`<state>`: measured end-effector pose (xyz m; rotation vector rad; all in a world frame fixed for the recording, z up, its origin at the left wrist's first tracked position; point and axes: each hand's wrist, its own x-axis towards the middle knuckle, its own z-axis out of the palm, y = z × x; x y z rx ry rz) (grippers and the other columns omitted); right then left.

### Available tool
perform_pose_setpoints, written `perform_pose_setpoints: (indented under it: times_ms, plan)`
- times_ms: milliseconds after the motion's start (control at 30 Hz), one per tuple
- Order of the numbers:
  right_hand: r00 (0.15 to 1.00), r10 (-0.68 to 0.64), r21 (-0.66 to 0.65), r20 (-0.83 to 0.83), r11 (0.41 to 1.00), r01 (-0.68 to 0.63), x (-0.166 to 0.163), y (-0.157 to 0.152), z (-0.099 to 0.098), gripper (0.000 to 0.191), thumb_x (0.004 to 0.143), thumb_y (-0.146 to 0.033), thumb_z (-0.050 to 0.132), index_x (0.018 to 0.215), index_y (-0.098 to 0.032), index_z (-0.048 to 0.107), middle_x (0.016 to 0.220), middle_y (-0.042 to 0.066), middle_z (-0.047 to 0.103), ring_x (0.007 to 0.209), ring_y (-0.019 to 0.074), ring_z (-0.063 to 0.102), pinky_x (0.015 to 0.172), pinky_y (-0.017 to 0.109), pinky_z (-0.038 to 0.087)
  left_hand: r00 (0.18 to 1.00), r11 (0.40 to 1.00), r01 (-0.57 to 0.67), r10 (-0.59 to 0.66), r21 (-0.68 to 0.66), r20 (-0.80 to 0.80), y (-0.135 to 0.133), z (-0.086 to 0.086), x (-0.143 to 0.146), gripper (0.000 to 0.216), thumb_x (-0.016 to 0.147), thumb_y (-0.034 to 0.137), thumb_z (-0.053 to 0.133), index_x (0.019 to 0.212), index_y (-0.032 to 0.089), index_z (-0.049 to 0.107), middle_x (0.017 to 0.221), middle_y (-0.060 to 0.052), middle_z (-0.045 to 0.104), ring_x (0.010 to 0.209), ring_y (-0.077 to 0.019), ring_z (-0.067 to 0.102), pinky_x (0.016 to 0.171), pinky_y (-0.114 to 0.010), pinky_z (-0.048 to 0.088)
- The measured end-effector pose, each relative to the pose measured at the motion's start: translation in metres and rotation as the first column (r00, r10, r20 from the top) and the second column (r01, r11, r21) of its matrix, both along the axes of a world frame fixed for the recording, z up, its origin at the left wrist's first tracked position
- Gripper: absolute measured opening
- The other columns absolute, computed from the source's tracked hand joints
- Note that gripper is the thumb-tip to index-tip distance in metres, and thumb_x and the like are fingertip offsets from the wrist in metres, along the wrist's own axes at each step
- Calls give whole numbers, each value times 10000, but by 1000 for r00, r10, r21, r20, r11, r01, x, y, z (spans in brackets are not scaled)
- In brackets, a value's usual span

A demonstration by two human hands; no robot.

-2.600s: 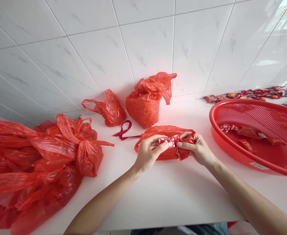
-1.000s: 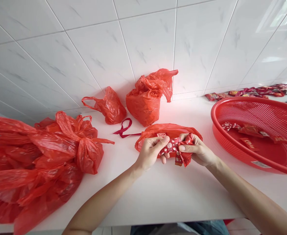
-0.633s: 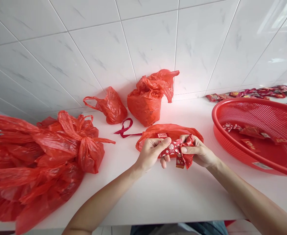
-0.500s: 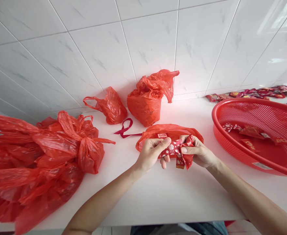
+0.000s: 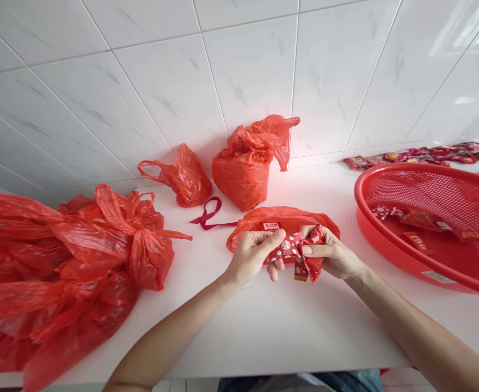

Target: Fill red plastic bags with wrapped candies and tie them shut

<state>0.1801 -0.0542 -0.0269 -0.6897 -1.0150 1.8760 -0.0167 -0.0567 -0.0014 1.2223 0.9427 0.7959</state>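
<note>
Between thumb and fingers, my left hand (image 5: 252, 255) pinches a red dotted candy packet (image 5: 285, 248) with a white emblem. My right hand (image 5: 336, 255) is closed on a shiny red candy packet (image 5: 314, 261), its thumb pressed on the front. A smaller red packet with a brown end (image 5: 300, 272) hangs beneath the right fingers. Both hands are above an opened red plastic bag (image 5: 247, 224) lying on the white table. Inside the bag's mouth shows a piece with a white label (image 5: 270, 225). The bag's lower part is hidden behind my hands.
On the right stands a red mesh basket (image 5: 364, 218) holding several packets. More wrapped packets (image 5: 431, 154) lie along the wall. Tied red bags (image 5: 100, 256) are heaped at left; a small bag (image 5: 188, 179), a fuller bag (image 5: 241, 177) and a dark red ribbon (image 5: 207, 219) lie behind.
</note>
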Motion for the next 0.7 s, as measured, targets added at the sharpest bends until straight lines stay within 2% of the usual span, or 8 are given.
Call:
perform_pose_setpoints:
  times_ms: [533, 700]
  plan:
    - [1000, -15, 20, 12, 1000, 14, 1, 1, -2, 285, 629, -283, 907, 695, -171, 653, 576, -34, 644, 468, 98, 559, 465, 225, 457, 999, 999, 37, -36, -18, 20, 3, -3, 0, 548, 844, 637, 646, 611, 144, 594, 492, -6, 621, 338, -86, 538, 324, -181, 381]
    - [1000, 10, 32, 25, 999, -11, 2, 0, -2, 307, 640, -305, 902, 716, -179, 632, 584, -22, 670, 453, 129, 600, 463, 253, 489, 998, 997, 54, -53, -48, 26, 4, -2, 0, 567, 813, 662, 661, 594, 148, 567, 450, 7, 590, 286, -65, 466, 289, -177, 332]
